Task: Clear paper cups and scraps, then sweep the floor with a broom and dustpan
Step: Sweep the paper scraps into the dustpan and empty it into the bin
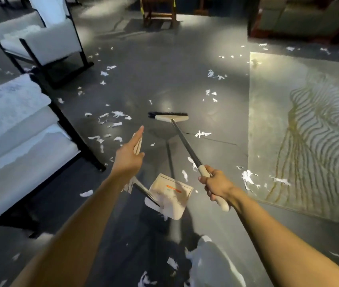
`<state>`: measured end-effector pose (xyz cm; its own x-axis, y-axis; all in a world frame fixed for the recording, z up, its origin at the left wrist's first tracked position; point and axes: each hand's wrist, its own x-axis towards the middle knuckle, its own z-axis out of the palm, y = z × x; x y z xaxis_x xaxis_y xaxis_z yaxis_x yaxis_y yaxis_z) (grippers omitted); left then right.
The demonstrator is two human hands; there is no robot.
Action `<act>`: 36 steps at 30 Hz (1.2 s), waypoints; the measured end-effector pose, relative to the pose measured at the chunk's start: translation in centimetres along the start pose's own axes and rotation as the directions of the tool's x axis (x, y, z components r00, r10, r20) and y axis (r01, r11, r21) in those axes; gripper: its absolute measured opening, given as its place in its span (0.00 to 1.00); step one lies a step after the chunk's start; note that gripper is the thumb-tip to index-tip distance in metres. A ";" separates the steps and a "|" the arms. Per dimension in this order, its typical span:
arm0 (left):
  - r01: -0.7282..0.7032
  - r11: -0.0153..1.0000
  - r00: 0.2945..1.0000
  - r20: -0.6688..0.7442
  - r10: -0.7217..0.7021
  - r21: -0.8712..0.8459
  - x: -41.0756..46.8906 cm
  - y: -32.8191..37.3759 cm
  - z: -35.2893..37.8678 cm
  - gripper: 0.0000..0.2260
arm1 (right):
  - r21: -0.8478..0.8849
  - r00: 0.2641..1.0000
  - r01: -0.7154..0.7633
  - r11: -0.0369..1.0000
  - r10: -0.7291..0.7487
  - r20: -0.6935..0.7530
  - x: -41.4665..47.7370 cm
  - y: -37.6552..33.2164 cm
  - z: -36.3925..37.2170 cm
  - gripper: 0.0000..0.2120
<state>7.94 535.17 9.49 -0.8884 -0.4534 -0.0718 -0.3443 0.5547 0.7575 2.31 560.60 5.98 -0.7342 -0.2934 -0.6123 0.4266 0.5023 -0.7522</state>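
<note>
My right hand (216,184) grips the beige end of a broom handle; its dark shaft runs forward to the broom head (169,116), which rests bristles-down on the grey floor. My left hand (128,156) holds the top of the dustpan's handle, index finger stretched along it. The beige dustpan (169,195) hangs or stands low between my arms, with a few white bits in it. White paper scraps (110,121) lie scattered across the floor, left of the broom head, to its right (202,134) and near the rug (248,178).
Two white cushioned chairs with black frames (19,125) (40,38) stand at the left. A pale patterned rug (309,131) covers the right side. A wooden chair (159,11) and a sofa (301,17) are at the back. A white bag-like thing (214,264) lies near my feet.
</note>
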 end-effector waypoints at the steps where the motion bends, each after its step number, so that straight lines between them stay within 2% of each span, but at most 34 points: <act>1: 0.000 1.000 1.000 0.008 0.000 0.005 3.2 0.8 0.9 0.36 | 0.010 1.000 0.000 1.000 0.000 -0.006 2.5 -1.3 -1.4 0.19; 4: 0.033 0.999 0.999 -0.009 -0.033 0.005 12.8 2.8 3.6 0.35 | 0.017 1.000 0.003 1.000 -0.003 0.006 10.4 -5.6 -6.0 0.19; 8: 0.141 0.989 0.988 -0.071 -0.138 0.045 25.7 6.4 5.6 0.34 | -0.004 0.999 0.012 1.000 -0.012 0.038 20.8 -13.2 -13.0 0.13; 11: 0.140 0.982 0.986 -0.105 -0.127 0.124 34.4 9.7 6.0 0.33 | -0.095 0.996 0.017 0.995 -0.008 0.089 27.9 -19.8 -17.3 0.12; 13: 0.148 0.983 0.980 -0.149 -0.131 0.106 39.7 11.4 5.7 0.32 | -0.133 0.993 0.055 0.990 -0.041 0.106 32.1 -24.2 -19.0 0.08; 19: 0.215 0.975 0.948 -0.254 -0.194 0.060 57.1 12.7 4.9 0.33 | -0.159 0.985 0.111 0.981 -0.087 0.151 47.3 -35.0 -20.2 0.08; 26: 0.205 0.979 0.948 -0.254 -0.192 0.022 81.0 11.7 3.0 0.32 | -0.219 0.983 0.129 0.967 -0.095 0.160 67.2 -50.0 -19.8 0.14; 31: 0.210 0.976 0.943 -0.273 -0.189 0.051 97.7 12.7 0.5 0.32 | -0.207 0.978 0.129 0.970 -0.090 0.186 79.7 -60.9 -21.1 0.05; 36: 0.245 0.969 0.919 -0.326 -0.221 0.033 114.3 11.5 -0.4 0.33 | -0.319 0.967 0.182 0.930 -0.110 0.231 95.8 -70.6 -21.4 0.01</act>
<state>-97.43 489.46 10.23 -0.6412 -0.7670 -0.0217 -0.5612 0.4496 0.6949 -109.48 514.47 5.67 -0.6345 -0.5266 -0.5658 0.0950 0.6733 -0.7332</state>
